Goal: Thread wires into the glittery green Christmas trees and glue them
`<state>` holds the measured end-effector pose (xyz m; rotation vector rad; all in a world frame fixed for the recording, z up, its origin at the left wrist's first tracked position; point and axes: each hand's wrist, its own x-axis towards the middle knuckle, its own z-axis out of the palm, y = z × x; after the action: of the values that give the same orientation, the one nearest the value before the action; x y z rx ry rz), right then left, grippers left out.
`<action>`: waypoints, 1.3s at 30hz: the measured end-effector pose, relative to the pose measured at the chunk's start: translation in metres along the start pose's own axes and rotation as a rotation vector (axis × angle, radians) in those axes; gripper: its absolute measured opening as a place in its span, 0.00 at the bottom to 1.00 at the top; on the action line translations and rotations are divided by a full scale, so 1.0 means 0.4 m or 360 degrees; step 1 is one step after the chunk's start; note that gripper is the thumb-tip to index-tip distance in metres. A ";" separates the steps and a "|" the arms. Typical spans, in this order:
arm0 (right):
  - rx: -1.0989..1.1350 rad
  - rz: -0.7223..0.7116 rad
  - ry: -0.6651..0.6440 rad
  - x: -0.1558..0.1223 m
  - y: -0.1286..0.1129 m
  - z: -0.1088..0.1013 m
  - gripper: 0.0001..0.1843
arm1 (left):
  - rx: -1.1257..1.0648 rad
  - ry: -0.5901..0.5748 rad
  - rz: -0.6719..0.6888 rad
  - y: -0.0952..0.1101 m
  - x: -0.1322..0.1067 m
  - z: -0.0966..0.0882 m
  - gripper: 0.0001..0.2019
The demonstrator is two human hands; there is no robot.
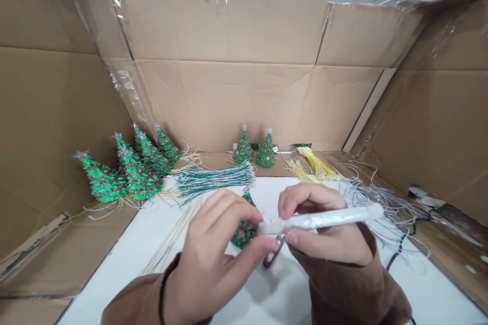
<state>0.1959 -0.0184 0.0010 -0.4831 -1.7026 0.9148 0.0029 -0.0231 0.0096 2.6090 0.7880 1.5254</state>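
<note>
A slim white tube (331, 217), shiny like wrapped plastic, is held nearly level above the white tabletop (263, 289). My right hand (324, 228) grips its middle between thumb and fingers. At the tube's left end, my left hand (224, 244) has thumb and forefinger closed around the pale, blurred tip. Behind the left fingers stands a small green tinsel Christmas tree (242, 236), partly hidden by that hand. Below the tube lies a small tool with a dark red handle (271, 256); its upper part is partly covered.
Several tinsel trees (141, 177) stand at the left, and two more trees (265, 155) by the back cardboard wall (229, 96). Bundles of green wires (217, 180), yellow wires (318, 165) and loose white wires (381, 208) lie around the table edges. A black cable (400, 249) runs along the right.
</note>
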 end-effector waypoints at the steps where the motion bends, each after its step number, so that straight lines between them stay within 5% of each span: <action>1: -0.0028 -0.0027 0.0008 0.002 0.001 0.002 0.07 | -0.0009 -0.0024 -0.0023 0.002 0.000 0.007 0.05; 5: -0.0077 -0.0054 0.0073 0.006 0.000 0.005 0.06 | 0.0042 -0.0033 -0.0109 0.000 -0.004 0.014 0.06; 17: 0.0047 0.0122 0.0319 -0.011 0.006 0.006 0.05 | 0.0405 0.0463 0.0007 -0.030 -0.004 -0.023 0.10; 28: 0.0191 0.0181 0.0333 -0.012 -0.001 0.011 0.05 | 0.0040 0.0095 0.0071 -0.007 0.001 -0.010 0.07; 39: 0.0054 0.0025 0.0265 -0.004 -0.005 0.018 0.07 | 0.0208 0.0246 0.0261 0.000 -0.001 0.005 0.10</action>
<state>0.1898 -0.0230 0.0008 -0.5357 -1.5324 0.8888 0.0043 -0.0227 0.0081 2.7360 0.7222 1.7958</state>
